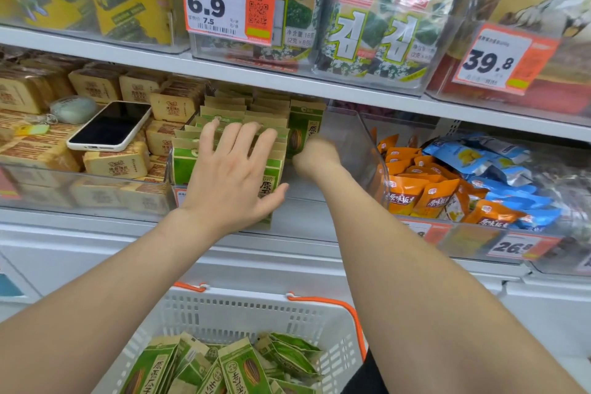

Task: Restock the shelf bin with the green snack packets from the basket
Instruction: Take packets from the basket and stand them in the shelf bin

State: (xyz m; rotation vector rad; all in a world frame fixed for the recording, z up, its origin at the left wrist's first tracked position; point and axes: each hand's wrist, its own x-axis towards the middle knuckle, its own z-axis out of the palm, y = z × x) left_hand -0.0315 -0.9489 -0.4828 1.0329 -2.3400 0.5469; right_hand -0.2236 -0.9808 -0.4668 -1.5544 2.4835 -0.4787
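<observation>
The left hand [230, 176], arm stretched forward, presses with spread fingers on the packet row [188, 158] in the shelf bin [361, 137]. Just right of it, the blurred right hand [315, 155] grips a green packet [303, 126] at its bottom; the packet is upright, its long axis vertical.

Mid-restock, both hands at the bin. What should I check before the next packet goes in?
1. Left hand steadying the packet row: ok, fingers spread flat on it.
2. Right hand grip on the upright packet: cannot tell, blurred.
3. Room in the shelf bin: ok, bare space on its right side.
4. Stock in the basket: ok, green packets inside.
5. Phone on the neighbouring tan packets: ok, apart from both hands.
</observation>
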